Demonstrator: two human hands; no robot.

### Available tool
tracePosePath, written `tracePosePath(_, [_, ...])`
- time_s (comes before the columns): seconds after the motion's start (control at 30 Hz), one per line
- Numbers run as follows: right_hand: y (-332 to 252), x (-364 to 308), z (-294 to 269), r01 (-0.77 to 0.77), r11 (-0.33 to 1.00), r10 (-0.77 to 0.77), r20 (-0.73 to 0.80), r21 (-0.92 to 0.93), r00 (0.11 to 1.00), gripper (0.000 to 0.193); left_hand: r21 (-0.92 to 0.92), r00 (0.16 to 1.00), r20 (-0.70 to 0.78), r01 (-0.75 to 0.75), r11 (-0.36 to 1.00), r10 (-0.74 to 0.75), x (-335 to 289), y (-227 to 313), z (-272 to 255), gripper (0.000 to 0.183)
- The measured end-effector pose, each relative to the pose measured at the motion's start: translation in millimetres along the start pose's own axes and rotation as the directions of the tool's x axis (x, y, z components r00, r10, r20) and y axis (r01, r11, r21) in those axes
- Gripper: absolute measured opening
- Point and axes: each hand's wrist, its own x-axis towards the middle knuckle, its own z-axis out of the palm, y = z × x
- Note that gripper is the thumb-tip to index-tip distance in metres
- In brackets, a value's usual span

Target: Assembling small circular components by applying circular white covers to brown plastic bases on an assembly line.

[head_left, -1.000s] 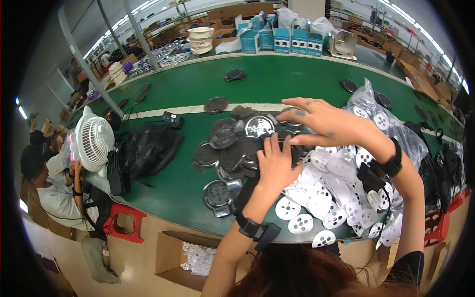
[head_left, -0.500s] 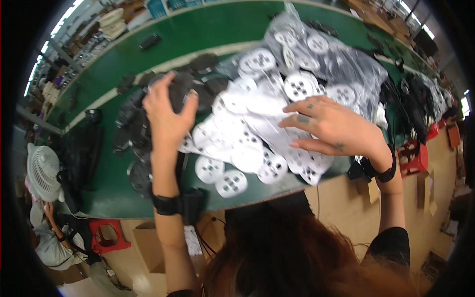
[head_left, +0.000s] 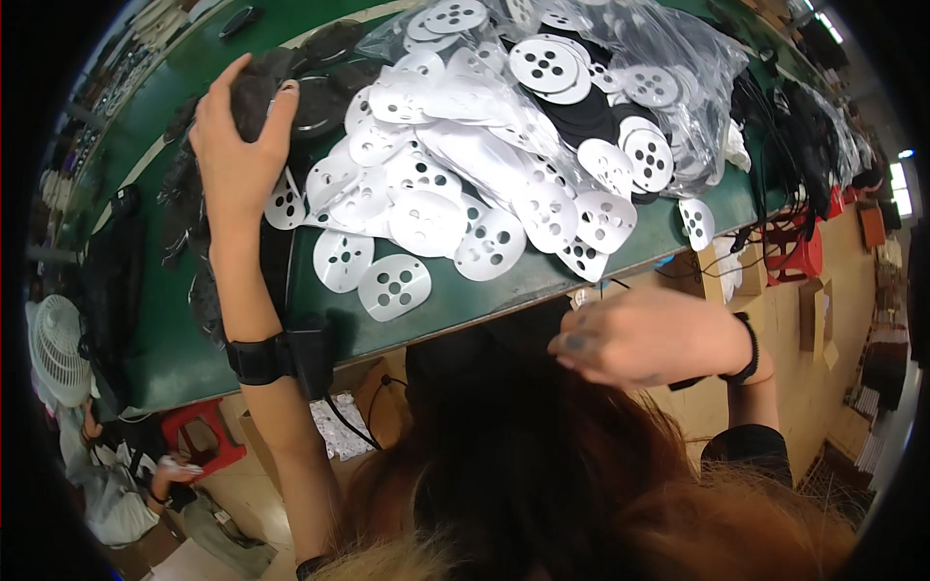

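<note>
My left hand (head_left: 237, 145) is at the dark pile on the left of the bench, thumb and fingers spread around a dark round part (head_left: 252, 105). I cannot make out any grip on it. My right hand (head_left: 644, 339) is in front of the bench edge, close to my body. Its fingers are curled together, and what they hold, if anything, is hidden. Between my hands lies a heap of white round plates with holes (head_left: 426, 228), several at the front lying flat. Black discs (head_left: 581, 116) show among them, next to a clear plastic bag (head_left: 702, 58) holding more white plates.
A lone white plate (head_left: 696, 225) lies at the green bench's front edge (head_left: 465, 315). Black cables (head_left: 775, 126) hang on the right above a red stool (head_left: 794, 254). On the left are a fan (head_left: 60, 349), another red stool (head_left: 201, 436) and another person's hand (head_left: 174, 472).
My right hand has come off the white plates, back past the bench edge, its fingers now curled. My left hand stays at the dark parts. The whole view has shifted.
</note>
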Motion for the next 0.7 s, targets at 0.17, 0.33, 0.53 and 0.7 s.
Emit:
tracePosePath(0.17, [30, 26, 108, -0.086, 0.994, 0.059, -0.359, -0.06, 0.931, 0.035, -0.076, 0.993, 0.083, -0.082, 0.994, 0.088, 12, 9, 16, 0.042])
tracePosePath(0.33, [92, 104, 200, -0.347, 0.938, 0.271, -0.597, -0.013, 0.755, 0.026, 0.177, 0.949, 0.201, -0.278, 0.944, 0.242, 8, -11, 24, 0.047])
tracePosePath(0.53, [77, 87, 195, -0.15, 0.976, 0.016, -0.629, -0.161, 0.777, 0.02, 0.437, 0.955, 0.283, -0.05, 0.898, -0.085, 4, -18, 15, 0.056])
tracePosePath(0.7, [52, 14, 183, -0.003, 0.955, 0.195, -0.617, 0.297, 0.762, 0.023, 0.505, 0.941, 0.295, -0.007, 0.863, -0.165, 9, -21, 19, 0.057])
